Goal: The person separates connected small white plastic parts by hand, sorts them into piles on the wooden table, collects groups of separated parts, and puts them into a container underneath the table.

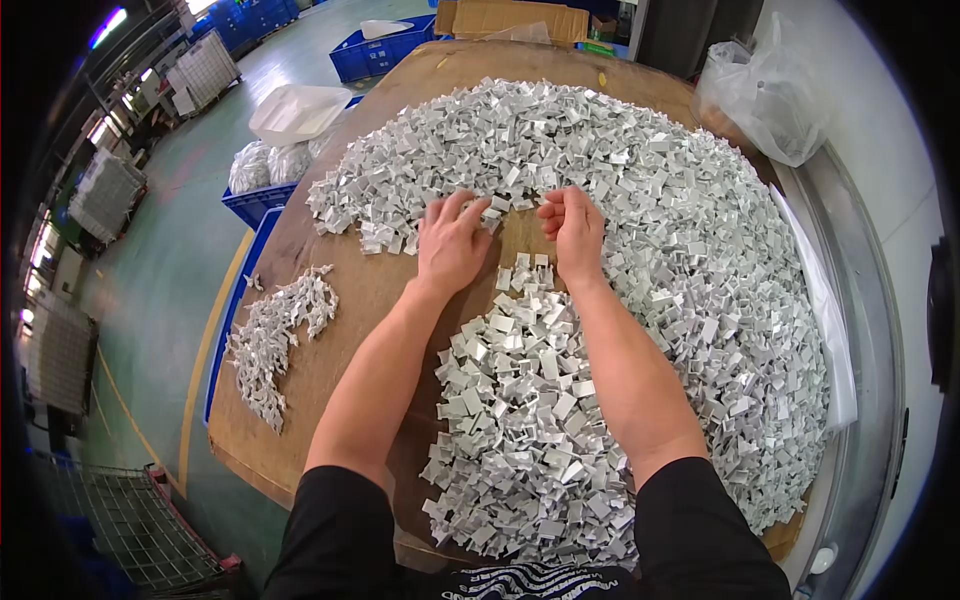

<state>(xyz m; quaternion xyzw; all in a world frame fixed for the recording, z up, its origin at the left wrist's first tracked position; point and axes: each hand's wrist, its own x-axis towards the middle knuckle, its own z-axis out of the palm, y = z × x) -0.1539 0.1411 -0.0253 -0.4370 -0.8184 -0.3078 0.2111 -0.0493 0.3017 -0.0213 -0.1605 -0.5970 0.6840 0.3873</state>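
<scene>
Hundreds of small silvery pieces [660, 180] lie in a deep heap on the counter [370, 300], sweeping from nine o'clock of the hands, over twelve and round to about four. Many look like short angled plates, probably metal: light singly, stiff, hard to crush, yet perhaps slick on their flat faces and sharp at the corners. Thumb and fingertip across two opposite edges, or on an upstanding flange, look the surest hold; scooped in bulk, they would likely snag on one another and spill.

The person's hands are apart, one either side of a strip of bare wood. The left hand [452, 240] has its bent fingers down on pieces at the heap's inner edge; whether it grips any, I cannot tell. The right hand [580, 232] is turned inward with fingers curled, just beside the same edge, and what it may hold is hidden.

At six o'clock a small cluster [525, 272] sits between the wrists, above a nearer heap [530, 430] between the forearms. At eight lies a separate pile of thin, crooked bits [280, 335], which look easier to bend and tangle. Farther out, a clear plastic bag [770, 95] slumps at two, cardboard [515, 20] stands at twelve, and a blue crate [375, 58] rests toward eleven, off the counter.
</scene>
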